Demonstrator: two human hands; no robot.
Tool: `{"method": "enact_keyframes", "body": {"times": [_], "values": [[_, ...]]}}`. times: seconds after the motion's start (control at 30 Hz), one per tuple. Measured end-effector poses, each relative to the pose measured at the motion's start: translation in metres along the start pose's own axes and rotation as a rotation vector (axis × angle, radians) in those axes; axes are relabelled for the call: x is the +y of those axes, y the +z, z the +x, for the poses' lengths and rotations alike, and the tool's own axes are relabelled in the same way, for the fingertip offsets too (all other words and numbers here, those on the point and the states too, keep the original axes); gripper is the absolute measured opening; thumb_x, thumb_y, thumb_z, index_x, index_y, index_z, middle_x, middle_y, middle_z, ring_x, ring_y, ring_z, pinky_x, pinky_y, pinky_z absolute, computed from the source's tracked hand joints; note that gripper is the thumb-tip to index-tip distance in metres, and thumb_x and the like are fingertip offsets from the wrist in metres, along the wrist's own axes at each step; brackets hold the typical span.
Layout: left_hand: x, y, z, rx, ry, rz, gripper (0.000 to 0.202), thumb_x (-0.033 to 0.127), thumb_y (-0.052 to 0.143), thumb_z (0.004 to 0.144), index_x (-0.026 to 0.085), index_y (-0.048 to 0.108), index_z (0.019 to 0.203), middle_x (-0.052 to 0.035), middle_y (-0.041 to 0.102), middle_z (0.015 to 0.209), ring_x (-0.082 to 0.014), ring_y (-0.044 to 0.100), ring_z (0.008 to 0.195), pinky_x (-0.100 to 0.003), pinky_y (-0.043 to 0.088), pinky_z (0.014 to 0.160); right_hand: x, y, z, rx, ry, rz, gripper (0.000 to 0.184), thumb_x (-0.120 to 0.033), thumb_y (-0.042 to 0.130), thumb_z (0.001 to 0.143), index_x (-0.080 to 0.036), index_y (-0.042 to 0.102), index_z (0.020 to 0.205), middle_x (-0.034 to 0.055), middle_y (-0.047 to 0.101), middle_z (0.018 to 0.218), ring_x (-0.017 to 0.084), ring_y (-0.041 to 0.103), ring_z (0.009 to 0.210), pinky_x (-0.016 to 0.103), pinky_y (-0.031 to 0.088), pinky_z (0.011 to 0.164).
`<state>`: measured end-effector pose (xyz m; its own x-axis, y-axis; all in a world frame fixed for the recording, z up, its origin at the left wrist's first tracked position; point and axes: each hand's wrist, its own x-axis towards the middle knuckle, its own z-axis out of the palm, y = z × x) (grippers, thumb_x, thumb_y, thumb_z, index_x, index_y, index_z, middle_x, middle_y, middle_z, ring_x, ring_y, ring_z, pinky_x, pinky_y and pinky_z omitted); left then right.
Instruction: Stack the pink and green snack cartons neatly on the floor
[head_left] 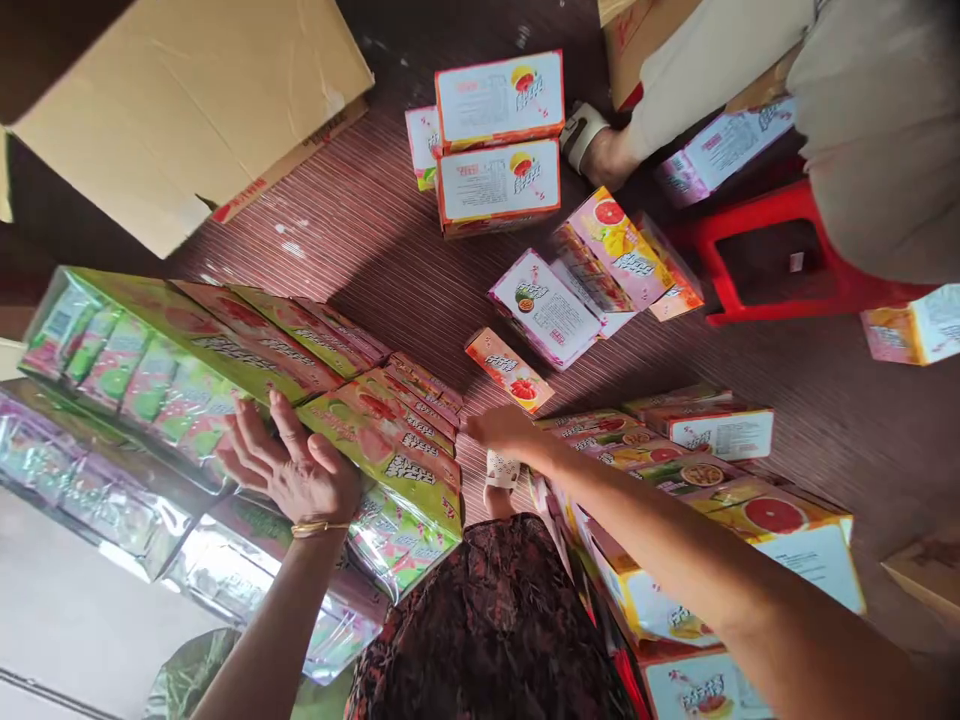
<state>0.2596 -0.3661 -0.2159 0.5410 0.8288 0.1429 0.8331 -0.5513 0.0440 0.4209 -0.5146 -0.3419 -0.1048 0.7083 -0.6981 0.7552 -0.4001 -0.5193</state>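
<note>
My left hand (289, 465) lies open, fingers spread, against a shrink-wrapped bundle of green guava-print cartons (375, 440) at the left. My right hand (501, 428) reaches out over the floor at the left end of a row of pink and orange fruit-print boxes (675, 470). Its fingers curl down out of sight, and I cannot tell whether it holds anything. A small orange grapefruit box (510, 368) lies just beyond that hand. My lap in dark patterned cloth (487, 620) fills the bottom centre.
Another person sits on a red stool (757, 260) at the top right, a hand (607, 155) near two stacked white-and-orange boxes (499, 140). Loose pink boxes (585, 290) lie between us. An open brown carton (180, 100) is top left. The floor is a striped mat (360, 240).
</note>
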Motion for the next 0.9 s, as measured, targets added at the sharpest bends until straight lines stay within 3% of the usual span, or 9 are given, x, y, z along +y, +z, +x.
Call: {"method": "enact_keyframes", "body": {"times": [0.1,0.2,0.27,0.37,0.47,0.6,0.73,0.8,0.9], "values": [[0.002,0.001,0.000,0.021,-0.004,0.025,0.057,0.040,0.021,0.098,0.027,0.022,0.153,-0.0084,0.021,0.158,-0.0278,0.015,0.147,-0.060,0.010,0.119,-0.012,-0.022,0.065,0.172,0.109,0.111,0.053,-0.043,0.019,0.102,-0.019,0.063,0.119,0.0139,0.069,0.106,0.028,0.065,0.102,0.039,0.052,0.080],[0.002,0.002,-0.002,0.056,-0.002,0.043,0.058,0.044,0.019,0.098,0.023,0.029,0.151,-0.0085,0.024,0.157,-0.0281,0.018,0.146,-0.058,0.012,0.119,-0.032,-0.009,0.115,0.098,0.060,0.186,0.048,-0.038,0.024,0.101,-0.018,0.065,0.116,0.0133,0.065,0.117,0.025,0.062,0.108,0.036,0.051,0.084],[0.002,0.003,-0.002,0.066,-0.003,0.046,0.057,0.044,0.019,0.098,0.024,0.029,0.151,-0.0072,0.024,0.157,-0.0277,0.018,0.146,-0.058,0.011,0.119,-0.033,0.015,0.109,0.037,0.002,0.144,0.047,-0.037,0.026,0.101,-0.018,0.067,0.113,0.0130,0.066,0.116,0.024,0.062,0.107,0.035,0.050,0.086],[0.001,0.002,-0.003,0.030,-0.016,0.034,0.055,0.041,0.019,0.098,0.033,0.022,0.152,-0.0017,0.018,0.159,-0.0251,0.013,0.147,-0.056,0.008,0.120,-0.010,0.041,0.061,-0.106,-0.036,0.023,0.033,-0.030,0.040,0.098,-0.018,0.070,0.106,0.0120,0.070,0.103,0.024,0.065,0.099,0.033,0.051,0.081],[0.002,0.002,-0.002,0.010,-0.020,0.016,0.055,0.041,0.021,0.098,0.034,0.020,0.152,-0.0001,0.016,0.160,-0.0253,0.013,0.147,-0.055,0.006,0.121,0.017,0.032,0.036,-0.124,-0.008,-0.032,0.027,-0.029,0.047,0.095,-0.019,0.072,0.099,0.0113,0.071,0.095,0.026,0.066,0.096,0.034,0.051,0.077],[0.002,0.003,-0.003,0.063,-0.007,0.009,0.056,0.046,0.019,0.097,0.033,0.025,0.151,0.0008,0.020,0.159,-0.0238,0.015,0.147,-0.050,0.006,0.120,0.016,-0.001,0.099,0.132,0.120,0.052,0.050,-0.041,0.025,0.101,-0.017,0.067,0.112,0.0165,0.069,0.104,0.028,0.065,0.102,0.039,0.051,0.081],[0.003,0.000,-0.003,0.047,0.002,0.015,0.055,0.047,0.018,0.096,0.038,0.022,0.151,0.0071,0.018,0.159,-0.0209,0.014,0.147,-0.045,0.005,0.119,-0.011,0.010,0.168,0.083,0.085,0.158,0.050,-0.039,0.021,0.102,-0.018,0.063,0.121,0.0148,0.065,0.118,0.024,0.061,0.110,0.036,0.050,0.088],[0.003,-0.001,-0.003,0.056,0.000,0.012,0.054,0.046,0.017,0.096,0.041,0.022,0.150,0.0100,0.017,0.158,-0.0201,0.014,0.147,-0.043,0.005,0.119,-0.013,0.031,0.166,0.050,0.044,0.147,0.049,-0.037,0.020,0.102,-0.020,0.060,0.125,0.0129,0.063,0.123,0.023,0.060,0.112,0.037,0.050,0.089],[0.000,0.000,-0.003,0.054,-0.012,0.007,0.054,0.047,0.018,0.096,0.043,0.021,0.150,0.0110,0.016,0.159,-0.0208,0.013,0.147,-0.044,0.004,0.119,0.003,0.057,0.121,-0.029,0.036,0.101,0.042,-0.034,0.029,0.101,-0.017,0.063,0.120,0.0147,0.066,0.114,0.026,0.063,0.107,0.040,0.050,0.086]]}}
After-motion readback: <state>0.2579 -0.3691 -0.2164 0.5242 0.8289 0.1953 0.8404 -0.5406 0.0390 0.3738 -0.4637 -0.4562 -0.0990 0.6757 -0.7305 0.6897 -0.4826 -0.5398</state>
